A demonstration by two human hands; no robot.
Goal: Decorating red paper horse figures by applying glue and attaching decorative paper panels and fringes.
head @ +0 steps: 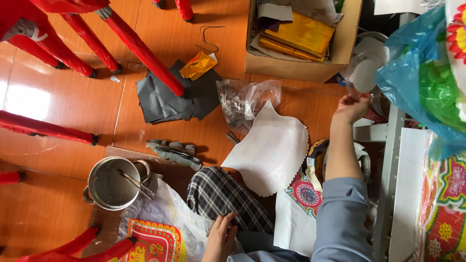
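Observation:
My right hand (350,106) reaches up and right, fingers pinched on the edge of a clear plastic bag (364,70) holding white round pieces, beside a grey metal frame (391,145). My left hand (219,237) rests open on my plaid-trousered knee (218,194), holding nothing. A large white paper sheet with a zigzag edge (272,150) lies on the floor between both hands. Patterned red and yellow paper (155,240) lies by my left hand.
A cardboard box (303,65) with gold foil sheets stands at the back. Black paper sheets (165,99), a clear bag of bits (245,102), a metal pot with sticks (111,184), red stool legs (141,48) and a blue plastic bag (417,87) surround me.

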